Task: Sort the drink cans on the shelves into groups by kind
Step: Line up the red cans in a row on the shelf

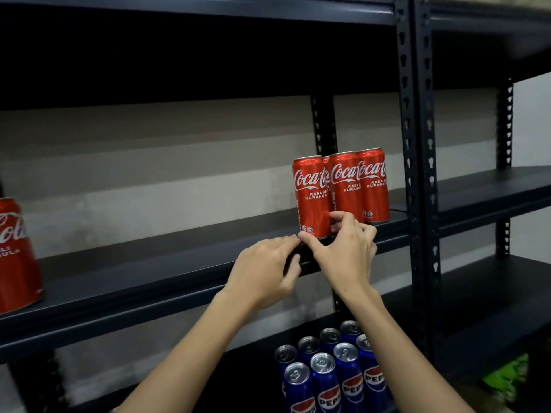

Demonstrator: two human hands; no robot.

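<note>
Dark metal shelving [179,281] with slotted uprights [417,144]; a second rack [492,189] stands just beside it on the right. Grey and beige banded wall [149,162] behind. Dim light, upper shelf in shadow.

We could see only a thin strip of one red can [326,174], because two other red cans stood in front of it. The left edge cut off the big red can [16,254]. The bottom edge cut off the front blue cans [325,391]. Something green [507,380] at the lower right was too blurry to tell.
</note>
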